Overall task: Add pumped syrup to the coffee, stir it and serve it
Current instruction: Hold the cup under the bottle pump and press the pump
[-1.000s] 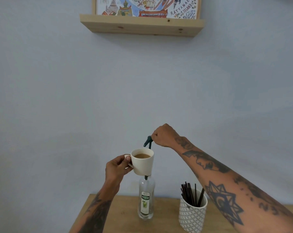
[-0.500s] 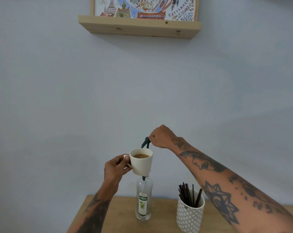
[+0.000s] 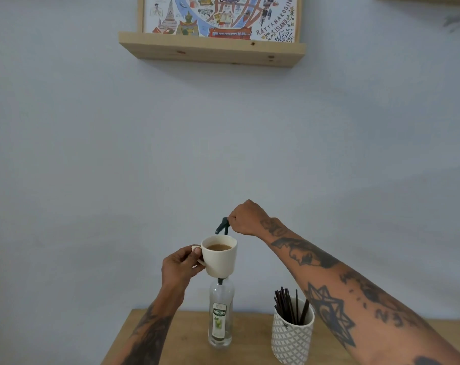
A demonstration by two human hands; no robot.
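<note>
A cream cup [image 3: 221, 260] of light brown coffee is held in the air by its handle in my left hand [image 3: 180, 267]. It hangs right under the spout of a dark green pump [image 3: 222, 226]. The pump tops a clear syrup bottle [image 3: 220, 316] with a green label, standing on the wooden table [image 3: 186, 338]. The cup hides the bottle's neck. My right hand [image 3: 247, 218] rests closed on the pump head from the right.
A white patterned holder [image 3: 292, 335] with several dark stir sticks stands right of the bottle, under my right forearm. A wooden shelf [image 3: 213, 50] with a map picture hangs high on the grey wall.
The hands, cup and pump keep their pose. My view has tipped slightly upward, so the shelf and picture sit lower in frame.
</note>
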